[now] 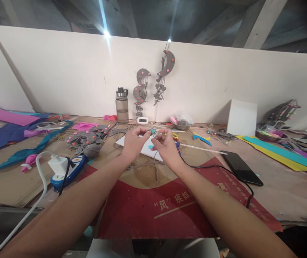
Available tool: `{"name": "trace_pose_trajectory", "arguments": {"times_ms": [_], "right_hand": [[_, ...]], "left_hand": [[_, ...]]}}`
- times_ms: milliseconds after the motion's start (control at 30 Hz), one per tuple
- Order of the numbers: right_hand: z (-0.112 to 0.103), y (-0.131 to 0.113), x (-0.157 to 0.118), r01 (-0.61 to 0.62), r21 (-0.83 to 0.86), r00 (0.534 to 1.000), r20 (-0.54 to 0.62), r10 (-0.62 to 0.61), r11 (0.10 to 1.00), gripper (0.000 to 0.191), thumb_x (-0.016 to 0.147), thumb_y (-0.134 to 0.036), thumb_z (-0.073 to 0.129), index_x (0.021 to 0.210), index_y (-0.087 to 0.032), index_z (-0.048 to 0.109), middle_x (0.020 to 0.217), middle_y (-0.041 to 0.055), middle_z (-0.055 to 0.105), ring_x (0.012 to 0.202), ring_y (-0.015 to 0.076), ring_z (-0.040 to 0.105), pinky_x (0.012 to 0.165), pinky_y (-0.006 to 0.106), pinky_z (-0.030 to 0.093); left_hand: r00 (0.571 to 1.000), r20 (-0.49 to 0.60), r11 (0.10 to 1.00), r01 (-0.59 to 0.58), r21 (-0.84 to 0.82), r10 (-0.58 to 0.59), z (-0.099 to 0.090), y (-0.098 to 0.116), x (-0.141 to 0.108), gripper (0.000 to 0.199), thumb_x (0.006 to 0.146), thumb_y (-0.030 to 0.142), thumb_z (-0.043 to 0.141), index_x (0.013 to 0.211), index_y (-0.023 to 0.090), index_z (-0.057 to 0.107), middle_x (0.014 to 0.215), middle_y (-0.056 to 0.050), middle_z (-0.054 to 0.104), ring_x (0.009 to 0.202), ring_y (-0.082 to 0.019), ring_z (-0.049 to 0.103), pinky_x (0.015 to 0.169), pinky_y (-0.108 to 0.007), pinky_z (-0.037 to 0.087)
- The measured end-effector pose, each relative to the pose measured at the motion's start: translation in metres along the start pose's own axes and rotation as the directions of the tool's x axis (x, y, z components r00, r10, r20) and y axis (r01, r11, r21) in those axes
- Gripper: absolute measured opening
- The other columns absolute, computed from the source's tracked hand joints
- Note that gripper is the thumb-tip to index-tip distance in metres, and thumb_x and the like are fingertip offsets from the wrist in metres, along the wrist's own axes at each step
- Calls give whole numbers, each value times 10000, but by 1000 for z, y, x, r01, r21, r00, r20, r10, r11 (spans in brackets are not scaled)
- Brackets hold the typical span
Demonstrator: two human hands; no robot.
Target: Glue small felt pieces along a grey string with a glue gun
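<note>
- The left hand (132,144) has its grip pinched narrow, thumb and forefinger meeting at a small teal star-shaped piece (153,131); this probably steadies something so slight.
- The right hand (169,148) comes in from the other side with a narrow grip too, fingertips at the same star's edge; which hand bears it, I cannot tell. Thin grey strands appear to run at the fingertips.
- Just below the two grips is a second teal star (150,146); whether it hangs or lies flat is unclear.
- Under both grips lies a flat white board (148,152), perhaps to give small pieces a clean, pale backing.
- Nearer the body than the grips, a twisted grey cord (157,172) trails over the brown cardboard on the worktop (273,193), its slack seemingly left loose so the held end can move.
- Beside the right grip are yellow-handled scissors (175,136) and a blue tool (178,145), likely kept there for easy reach.
- Beyond the grips, grey crescent ornaments (169,62) hang against the white partition (89,71), which seems to keep their strings from tangling.
</note>
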State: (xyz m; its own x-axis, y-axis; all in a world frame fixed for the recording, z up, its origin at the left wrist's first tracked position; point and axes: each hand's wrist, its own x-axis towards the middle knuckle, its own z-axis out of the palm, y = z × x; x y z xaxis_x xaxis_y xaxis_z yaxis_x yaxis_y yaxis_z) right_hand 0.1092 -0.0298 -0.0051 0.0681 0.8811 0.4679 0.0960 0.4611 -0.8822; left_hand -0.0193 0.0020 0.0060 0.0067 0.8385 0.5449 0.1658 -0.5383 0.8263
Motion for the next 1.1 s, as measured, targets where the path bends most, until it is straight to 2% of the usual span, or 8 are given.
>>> {"name": "trace_pose_trajectory", "arguments": {"times_ms": [67,167,267,400,533,767,1100], "right_hand": [[-3,-1,-1,84,-158,994,-58,-94,984,279,764,-263,570,986,-240,403,719,-53,484,616,109,483,602,256,442],[-8,-4,-1,184,-347,975,-54,-216,920,71,798,-246,526,857,-206,524,755,-8,512,667,123,464,620,259,405],[-11,-7,-1,202,-424,969,-47,-244,883,83,814,-258,518,802,-193,569,787,18,545,688,137,462,635,271,394],[-13,-8,0,207,-469,967,-38,-253,859,103,834,-267,509,805,-191,572,791,24,556,702,149,468,659,283,391],[-15,-10,-1,234,-511,959,-20,-283,827,123,856,-275,496,812,-189,572,801,28,553,724,156,476,679,290,390],[-15,-13,-2,273,-620,940,10,-340,736,129,882,-275,477,818,-185,544,832,38,552,763,166,486,712,294,382],[-16,-16,-2,288,-728,925,44,-377,622,111,884,-260,456,819,-200,522,864,63,557,823,196,499,741,320,376]], "left_hand": [[999,22,998,47,-44,-46,2,-1,-1,205,722,341,615,787,156,675,671,-10,633,545,-86,489,512,-215,371],[986,79,964,160,-211,-146,5,-2,-1,220,694,352,649,763,143,657,631,-6,594,513,-77,464,468,-210,341],[958,147,878,284,-386,-246,6,-1,-1,210,640,323,700,692,132,630,652,-14,569,588,-89,510,463,-196,330],[918,233,795,394,-461,-320,5,0,0,214,607,301,727,676,124,628,668,-21,560,622,-92,527,466,-190,323],[912,259,787,406,-465,-317,4,-1,1,220,619,310,721,686,123,627,688,-30,566,635,-95,533,461,-187,318],[910,229,812,413,-412,-346,7,0,0,195,608,287,707,665,135,599,671,-11,549,616,-92,529,447,-188,323],[940,196,886,332,-324,-280,9,-2,-2,124,623,253,644,677,149,606,627,-9,569,581,-99,528,438,-195,341]]}}
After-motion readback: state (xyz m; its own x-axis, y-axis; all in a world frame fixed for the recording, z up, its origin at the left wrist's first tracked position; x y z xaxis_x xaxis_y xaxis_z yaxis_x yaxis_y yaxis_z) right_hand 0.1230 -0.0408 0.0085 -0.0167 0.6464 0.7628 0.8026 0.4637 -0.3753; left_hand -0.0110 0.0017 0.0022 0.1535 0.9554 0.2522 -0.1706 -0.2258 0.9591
